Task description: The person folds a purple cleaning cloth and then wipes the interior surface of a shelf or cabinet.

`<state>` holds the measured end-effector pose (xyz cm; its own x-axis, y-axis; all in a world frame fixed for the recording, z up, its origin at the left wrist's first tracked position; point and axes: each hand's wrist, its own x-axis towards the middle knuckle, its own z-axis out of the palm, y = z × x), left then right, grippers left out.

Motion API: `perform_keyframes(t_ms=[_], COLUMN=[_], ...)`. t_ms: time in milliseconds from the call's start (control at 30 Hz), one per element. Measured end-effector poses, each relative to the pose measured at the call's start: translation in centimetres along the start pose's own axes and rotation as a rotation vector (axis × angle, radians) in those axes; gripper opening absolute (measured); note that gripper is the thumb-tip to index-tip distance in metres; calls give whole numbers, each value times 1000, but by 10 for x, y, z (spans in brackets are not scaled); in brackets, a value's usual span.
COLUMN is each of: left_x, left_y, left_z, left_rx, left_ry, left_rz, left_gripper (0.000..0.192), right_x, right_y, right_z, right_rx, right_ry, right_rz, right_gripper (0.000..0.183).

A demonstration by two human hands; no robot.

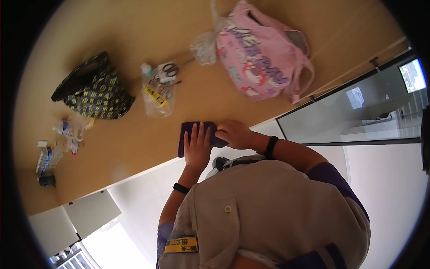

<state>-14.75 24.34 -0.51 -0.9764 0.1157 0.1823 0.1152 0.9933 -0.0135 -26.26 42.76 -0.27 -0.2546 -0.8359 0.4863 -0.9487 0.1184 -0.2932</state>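
A folded dark purple cloth (185, 129) lies at the near edge of the wooden counter. My left hand (197, 144) rests flat on it with its fingers apart. At the cloth's right end, my right hand (235, 133) has curled fingers gripping its edge. Beyond the cloth lies a clear plastic bag (161, 109) with a yellow-labelled item (155, 95), black-handled scissors (171, 70) and a bottle with a pale green cap (147, 69) on or in it.
A pink printed fabric bag (255, 60) lies at the back right, beside crumpled clear plastic (204, 48). On the left are a black patterned bag (100, 92), clear plastic bottles (63, 127) and a dark cylindrical container (47, 181). A glass panel (329, 117) stands at the right.
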Motion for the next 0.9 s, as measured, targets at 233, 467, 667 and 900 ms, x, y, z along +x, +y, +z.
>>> perform_keyframes(t_ms=[233,467,667,900], left_x=[57,117,160,223], left_y=[96,190,265,335], left_z=[21,27,-1,-52], left_rx=[10,-197,-503,-458], left_ry=[223,428,341,470], left_rz=[20,29,42,224], left_gripper=[47,27,32,50], right_x=[-77,-148,-197,-210], right_y=[57,102,114,128], right_z=[-65,-133,-197,-276], right_rx=[-18,-22,201,184], right_ry=[13,-78,-20,457], right_rz=[64,148,541,554], right_gripper=[28,21,46,49])
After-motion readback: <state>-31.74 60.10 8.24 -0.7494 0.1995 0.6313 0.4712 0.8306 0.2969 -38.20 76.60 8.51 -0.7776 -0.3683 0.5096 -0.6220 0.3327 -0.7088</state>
